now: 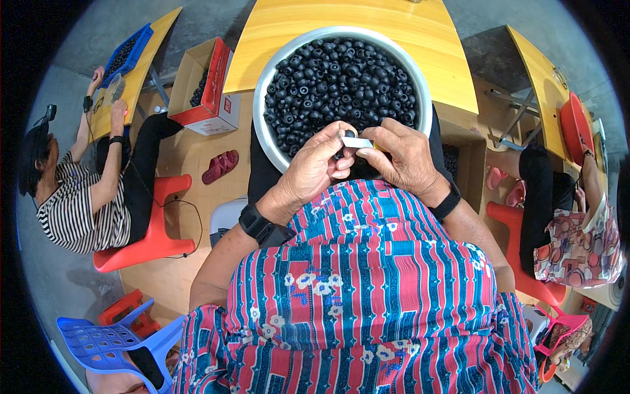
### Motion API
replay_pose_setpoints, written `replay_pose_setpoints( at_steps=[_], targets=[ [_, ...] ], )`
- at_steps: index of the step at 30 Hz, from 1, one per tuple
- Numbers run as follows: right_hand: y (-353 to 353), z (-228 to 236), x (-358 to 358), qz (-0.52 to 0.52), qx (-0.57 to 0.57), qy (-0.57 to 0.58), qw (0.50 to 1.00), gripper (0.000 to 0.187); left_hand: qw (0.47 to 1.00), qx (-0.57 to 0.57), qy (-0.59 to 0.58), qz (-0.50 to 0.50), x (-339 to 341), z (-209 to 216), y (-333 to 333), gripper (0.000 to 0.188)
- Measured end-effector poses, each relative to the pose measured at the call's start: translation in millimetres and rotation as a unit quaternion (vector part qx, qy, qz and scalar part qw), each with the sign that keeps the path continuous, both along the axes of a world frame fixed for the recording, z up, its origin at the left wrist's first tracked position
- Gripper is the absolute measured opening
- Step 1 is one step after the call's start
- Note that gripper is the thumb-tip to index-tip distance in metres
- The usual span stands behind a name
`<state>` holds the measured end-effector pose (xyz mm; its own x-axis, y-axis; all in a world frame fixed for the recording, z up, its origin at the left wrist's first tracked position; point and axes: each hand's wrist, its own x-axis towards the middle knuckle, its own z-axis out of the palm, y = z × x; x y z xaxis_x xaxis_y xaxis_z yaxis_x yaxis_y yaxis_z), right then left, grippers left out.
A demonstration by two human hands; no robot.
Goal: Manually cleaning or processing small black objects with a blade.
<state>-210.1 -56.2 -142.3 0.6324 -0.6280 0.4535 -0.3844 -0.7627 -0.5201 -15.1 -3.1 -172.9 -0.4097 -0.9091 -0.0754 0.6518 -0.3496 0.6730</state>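
Observation:
A wide metal basin (424, 98) full of small, round black pieces (341, 79), many with a hole or hollow, rests in front of me. Over its near rim my two hands meet. My right hand (401, 157) is closed on a small knife with a flat, pale blade (356, 142) pointing left; a bit of yellow shows at its grip. The fingers of my left hand (319, 161) are curled together beside the blade tip. Something small and dark shows between them, mostly hidden, so I cannot tell what it is.
A yellow table (354, 14) stands behind the basin. At left are a red-and-white carton (209, 118) of black pieces, a dark red sandal (220, 167) and a blue chair (105, 335). Co-workers sit on red stools at both sides; a red basin (575, 128) is at far right.

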Motion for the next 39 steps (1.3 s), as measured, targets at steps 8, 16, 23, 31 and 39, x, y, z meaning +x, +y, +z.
replay_pose_setpoints(
  at_steps=[8, 16, 23, 31, 39],
  targets=[
    [-0.8, -0.2, -0.2, 0.003, 0.012, -0.003, 1.0, 0.022, 1.0, 0.001, 0.001, 0.004, -0.2, 0.0, 0.1, 0.021],
    [-9.8, -9.9, 4.6, -0.093, 0.068, -0.065, 0.991, 0.018, 1.0, 0.019, 0.015, -0.004, -0.7, -0.9, 0.9, 0.019],
    [-5.6, -5.2, 4.1, -0.072, 0.109, -0.075, 0.989, 0.02, 0.999, 0.03, 0.024, -0.005, 0.6, -2.4, -1.2, 0.018],
    [0.6, -3.6, 7.7, 0.019, 0.084, -0.04, 0.996, 0.038, 0.999, 0.046, 0.019, 0.019, -1.4, -4.3, -0.3, 0.022],
    [2.4, -2.9, 2.8, 0.035, 0.002, -0.007, 0.999, 0.047, 0.993, 0.072, 0.096, 0.006, 1.0, -17.7, -2.9, 0.02]
  ],
)
